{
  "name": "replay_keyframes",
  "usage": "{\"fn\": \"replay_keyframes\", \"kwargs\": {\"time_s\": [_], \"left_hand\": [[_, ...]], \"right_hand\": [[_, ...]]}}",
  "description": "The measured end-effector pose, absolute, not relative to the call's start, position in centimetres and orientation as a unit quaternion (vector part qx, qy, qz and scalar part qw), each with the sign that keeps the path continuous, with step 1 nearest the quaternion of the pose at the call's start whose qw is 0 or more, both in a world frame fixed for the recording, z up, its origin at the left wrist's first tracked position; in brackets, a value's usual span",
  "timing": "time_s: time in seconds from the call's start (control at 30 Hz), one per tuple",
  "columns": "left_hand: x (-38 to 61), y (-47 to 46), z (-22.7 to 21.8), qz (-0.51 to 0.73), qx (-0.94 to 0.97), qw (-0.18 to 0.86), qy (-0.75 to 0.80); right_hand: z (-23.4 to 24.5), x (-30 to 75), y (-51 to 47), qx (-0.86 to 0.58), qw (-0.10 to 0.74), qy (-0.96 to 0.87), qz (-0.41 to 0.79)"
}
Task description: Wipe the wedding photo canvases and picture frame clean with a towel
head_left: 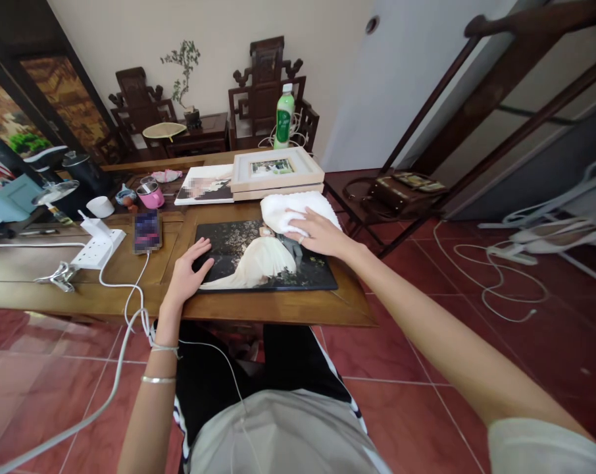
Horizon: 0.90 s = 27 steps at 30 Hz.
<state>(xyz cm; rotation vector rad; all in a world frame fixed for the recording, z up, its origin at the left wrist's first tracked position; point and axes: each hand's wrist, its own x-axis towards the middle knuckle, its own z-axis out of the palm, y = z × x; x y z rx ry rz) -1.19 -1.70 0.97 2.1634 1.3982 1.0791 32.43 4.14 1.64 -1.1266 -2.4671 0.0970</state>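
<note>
Photo panel (271, 263), dark, w/ a figure in a pale gown, lying flat on the wooden surface (288, 309) near its front edge, approx. in front of the wearer. On my remote head cam, L grip (185, 270) is loose, fingers spread at the panel's L edge, clamped on nothing. R grip (322, 234) lies over a white cloth (295, 205), which covers part of the panel's top R; can't tell if the fingers pinch a fold. Stacked frames (278, 168) sit just behind the cloth.

Handling, my judgement: panel prob. stiff, fairly light, maybe slick; face could scratch, corners could chip. I'd hold it by opp. side edges, palms off the print. Cloth looks soft, fluffy, v. light; best taken by a bunched middle.
</note>
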Motion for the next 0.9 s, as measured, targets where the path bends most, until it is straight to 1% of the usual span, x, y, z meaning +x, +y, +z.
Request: {"fn": "replay_keyframes", "kwargs": {"time_s": [0.13, 0.3, 0.4, 0.5, 0.6, 0.67, 0.73, 0.9], "left_hand": [[-1.1, -1.7, 0.9, 0.385, 0.758, 0.176, 0.495], [-1.0, -1.8, 0.9, 0.386, 0.756, 0.175, 0.499], [-0.9, -1.8, 0.9, 0.383, 0.757, 0.166, 0.502], [-0.9, -1.8, 0.9, 0.380, 0.761, 0.160, 0.501], [-1.0, -1.8, 0.9, 0.375, 0.764, 0.159, 0.500], [-1.1, -1.8, 0.9, 0.374, 0.765, 0.162, 0.498], [-1.2, -1.8, 0.9, 0.373, 0.767, 0.165, 0.496], [-1.3, -1.7, 0.9, 0.377, 0.768, 0.169, 0.490]], "right_hand": [[1.2, 32.4, 1.7, -0.421, 0.225, -0.878, 0.032], [1.6, 32.4, -6.5, -0.371, 0.236, -0.896, 0.056], [2.2, 32.2, -11.0, -0.327, 0.212, -0.918, 0.072], [2.9, 31.5, -12.7, -0.282, 0.178, -0.939, 0.085], [3.3, 30.7, -11.1, -0.251, 0.170, -0.948, 0.098], [3.3, 30.4, -8.4, -0.264, 0.181, -0.943, 0.094], [3.2, 30.2, -4.9, -0.304, 0.189, -0.931, 0.075], [2.6, 29.5, 3.2, -0.418, 0.179, -0.890, 0.024]]}}
